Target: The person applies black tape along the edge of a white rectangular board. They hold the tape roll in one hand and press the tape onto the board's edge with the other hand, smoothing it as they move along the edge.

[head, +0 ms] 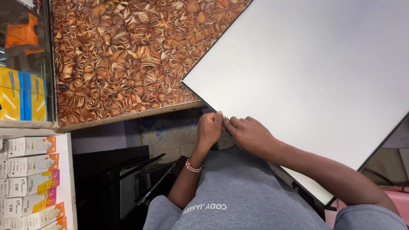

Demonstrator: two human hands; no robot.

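I see my left hand (209,129) and right hand (248,135) pinching the white panel (306,76) edge at six o'clock; peeling looks barely begun, panel surface otherwise untouched.

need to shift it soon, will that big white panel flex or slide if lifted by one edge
The white panel looks thin and wide, so it may bow if lifted by one edge. Part overhangs the patterned counter, so it could tip. Both hands, left hand and right hand, pinch its near edge.
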